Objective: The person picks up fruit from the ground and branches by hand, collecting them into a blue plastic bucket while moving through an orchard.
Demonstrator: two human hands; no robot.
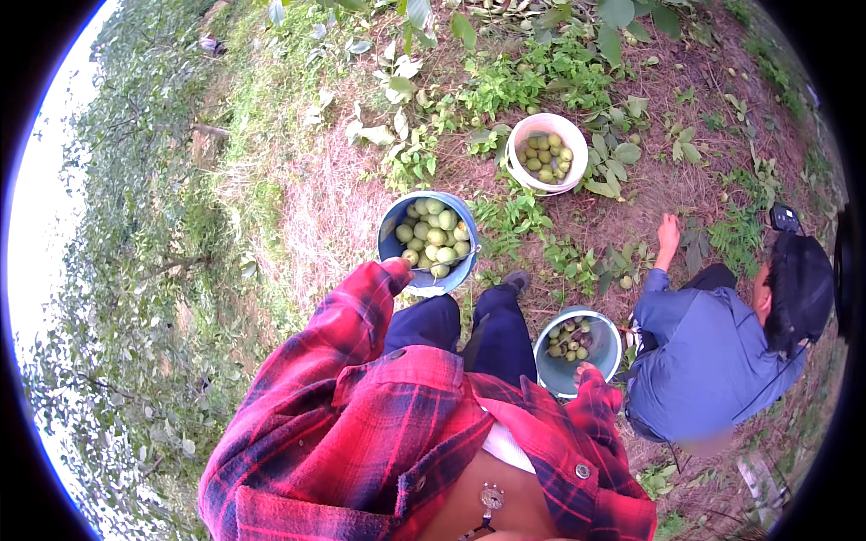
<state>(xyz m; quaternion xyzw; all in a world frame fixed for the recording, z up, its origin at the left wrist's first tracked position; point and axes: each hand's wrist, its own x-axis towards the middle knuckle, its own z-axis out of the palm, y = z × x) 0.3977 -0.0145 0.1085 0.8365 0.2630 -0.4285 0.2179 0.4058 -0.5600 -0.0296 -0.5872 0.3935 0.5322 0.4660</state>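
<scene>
A blue bucket [386, 236] full of round green fruits [435, 236] hangs in front of my legs. My left hand [398, 267] is closed at its near rim, on the thin wire handle. Down to the right is a grey-blue bucket [610, 350] with fewer fruits, some green and some dark [570, 339]. At the near rim of that bucket, my right hand [587, 371] is curled, partly covered by the red plaid sleeve; its grip on the handle or rim is not plain.
Farther off, a white bucket [512, 159] partly filled with green fruits stands among leafy weeds. On the right a co-worker in a blue jacket [708, 352] crouches, one hand [667, 236] stretched over the ground. Green bushes [126, 298] line the left; leaves hang at the top.
</scene>
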